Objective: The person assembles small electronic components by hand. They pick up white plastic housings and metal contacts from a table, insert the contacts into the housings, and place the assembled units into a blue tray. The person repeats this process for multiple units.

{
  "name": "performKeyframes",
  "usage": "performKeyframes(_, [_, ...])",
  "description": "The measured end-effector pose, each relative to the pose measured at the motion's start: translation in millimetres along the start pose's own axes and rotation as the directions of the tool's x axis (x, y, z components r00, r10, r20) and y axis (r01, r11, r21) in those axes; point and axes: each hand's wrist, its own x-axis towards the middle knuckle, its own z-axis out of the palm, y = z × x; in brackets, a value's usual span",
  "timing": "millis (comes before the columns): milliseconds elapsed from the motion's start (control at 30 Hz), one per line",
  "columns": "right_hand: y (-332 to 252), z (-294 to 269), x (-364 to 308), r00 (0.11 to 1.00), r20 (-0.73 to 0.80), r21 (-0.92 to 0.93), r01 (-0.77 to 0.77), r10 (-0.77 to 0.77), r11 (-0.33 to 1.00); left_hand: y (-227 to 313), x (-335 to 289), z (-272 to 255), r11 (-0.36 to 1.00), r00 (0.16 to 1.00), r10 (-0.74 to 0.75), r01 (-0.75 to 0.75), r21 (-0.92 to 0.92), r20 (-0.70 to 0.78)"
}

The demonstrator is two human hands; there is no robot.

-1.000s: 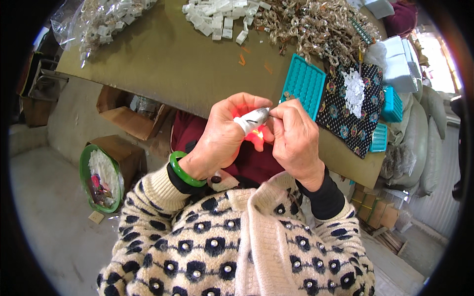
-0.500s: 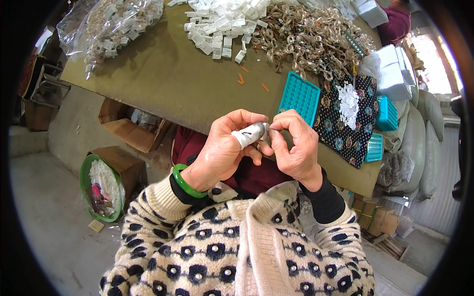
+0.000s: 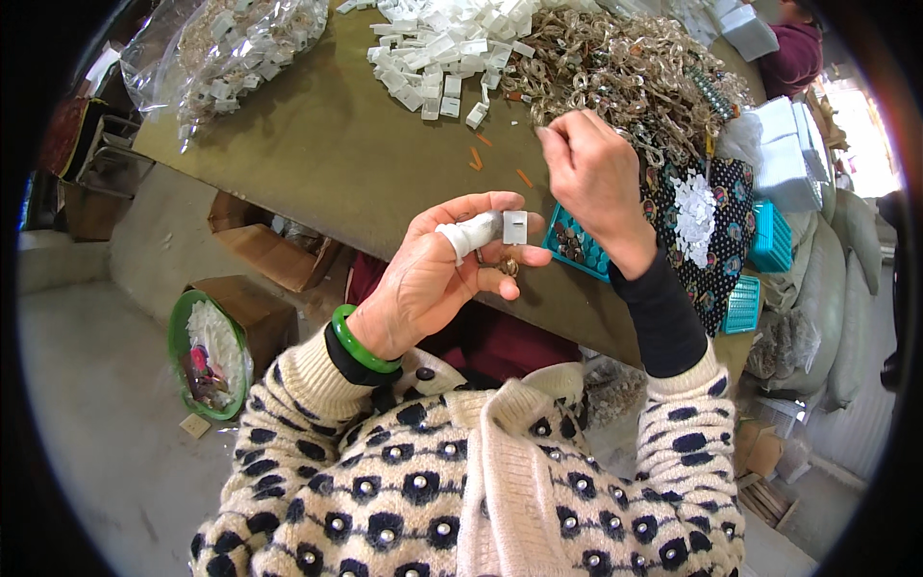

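Far on my left, a round green tub [image 3: 176,338] stands on the floor, with white stuff in it. A clear bag [image 3: 231,58] of white and tan bits sits on the brown counter [image 3: 317,144]. Next, my left hand [image 3: 423,274] pinches a small white square piece [image 3: 515,229] by its edge, up in the air in front of my body. Past the hand, a heap of white pieces [image 3: 442,58] lies at the back. A teal tray [image 3: 599,260] with dark bits comes next. My right hand [image 3: 598,178] is just above it, fingers bunched close; I can't tell if they hold anything. Behind is a pile of clear loops [image 3: 615,62]. Farther right, white flakes [image 3: 694,219] lie on a dark patterned cloth [image 3: 735,197].
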Motion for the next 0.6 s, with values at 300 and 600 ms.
performKeyframes(300, [28.8,27.7,26.7,0.993,0.096,-0.217,-0.044,0.066,0.975,-6.4,13.2,0.8,0.971,0.992,0.098,-0.077,0.228,-0.08])
performKeyframes(600, [58.8,-15.5,38.4,0.852,0.257,0.482,-0.522,0.456,0.704,-11.0,17.1,-1.4,0.968,0.989,0.108,-0.082,0.235,-0.098])
